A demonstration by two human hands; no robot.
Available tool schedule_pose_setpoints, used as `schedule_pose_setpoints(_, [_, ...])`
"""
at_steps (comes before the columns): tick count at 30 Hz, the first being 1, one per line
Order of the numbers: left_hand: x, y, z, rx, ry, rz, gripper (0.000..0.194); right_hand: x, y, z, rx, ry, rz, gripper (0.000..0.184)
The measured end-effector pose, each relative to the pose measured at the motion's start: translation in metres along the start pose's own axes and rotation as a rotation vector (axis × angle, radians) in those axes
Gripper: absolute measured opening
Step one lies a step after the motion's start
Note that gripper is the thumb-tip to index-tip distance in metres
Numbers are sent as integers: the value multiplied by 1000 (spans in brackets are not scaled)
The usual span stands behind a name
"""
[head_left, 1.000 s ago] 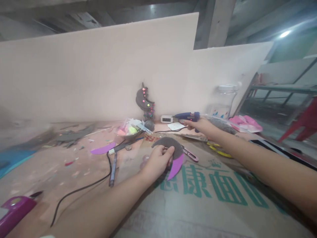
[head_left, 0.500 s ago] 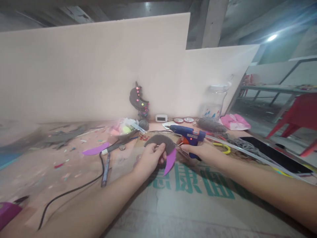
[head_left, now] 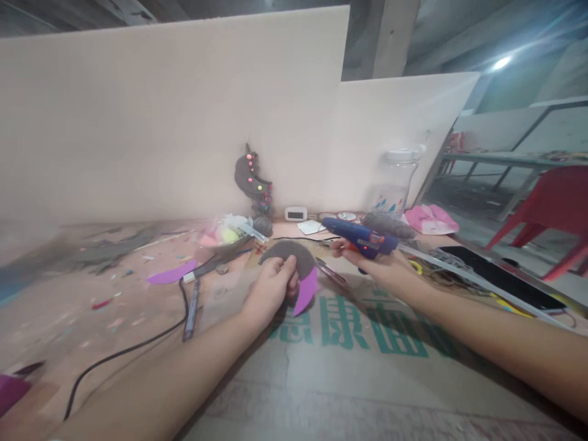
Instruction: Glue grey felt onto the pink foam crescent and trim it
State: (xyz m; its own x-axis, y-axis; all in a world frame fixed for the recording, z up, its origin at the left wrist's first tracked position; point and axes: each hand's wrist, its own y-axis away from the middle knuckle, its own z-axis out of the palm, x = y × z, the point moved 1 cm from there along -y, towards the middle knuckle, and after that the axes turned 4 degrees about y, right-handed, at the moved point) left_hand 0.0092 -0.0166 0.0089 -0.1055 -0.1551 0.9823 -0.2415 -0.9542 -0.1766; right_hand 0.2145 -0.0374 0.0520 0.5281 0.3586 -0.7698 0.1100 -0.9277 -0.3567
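Observation:
Between thumb and fingers, my left hand (head_left: 274, 285) pinches a crescent (head_left: 298, 258) partly wrapped in grey yarn, its lower tip bare purple. My right hand (head_left: 367, 260) is closed around a blue hot glue gun (head_left: 358, 236) with a small red light lit. The gun's nozzle points left, above and beyond the crescent, and does not touch it. A pair of scissors or similar slim metal tool (head_left: 331, 271) lies on the board between my hands. Another purple crescent piece (head_left: 171, 273) rests to the left, near a marker pen (head_left: 191, 311).
A bowl of coloured pom-poms (head_left: 225, 236) stands at the back, beneath a hanging grey moon ornament (head_left: 250, 177). Behind are a small white clock (head_left: 295, 214) and a clear bottle (head_left: 394, 184). A black phone (head_left: 500, 275) lies right. A black cable (head_left: 133, 350) crosses the left side.
The glue gun has moved right and away from the crescent, with its nozzle lifted. The slim metal tool between my hands shows more fully. My view has shifted slightly.

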Motion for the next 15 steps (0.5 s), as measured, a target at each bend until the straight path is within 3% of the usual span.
schedule_pose_setpoints(5, [2, 1, 2, -45, 5, -24, 43, 7, -7, -7, 90, 32, 38, 24])
schedule_pose_setpoints(11, [4, 8, 2, -33, -25, 127, 35, 11, -4, 0, 33, 75, 101, 33])
schedule_pose_setpoints(15, [9, 13, 5, 6, -75, 134, 24, 9, -4, -1, -19, 136, 125, 29])
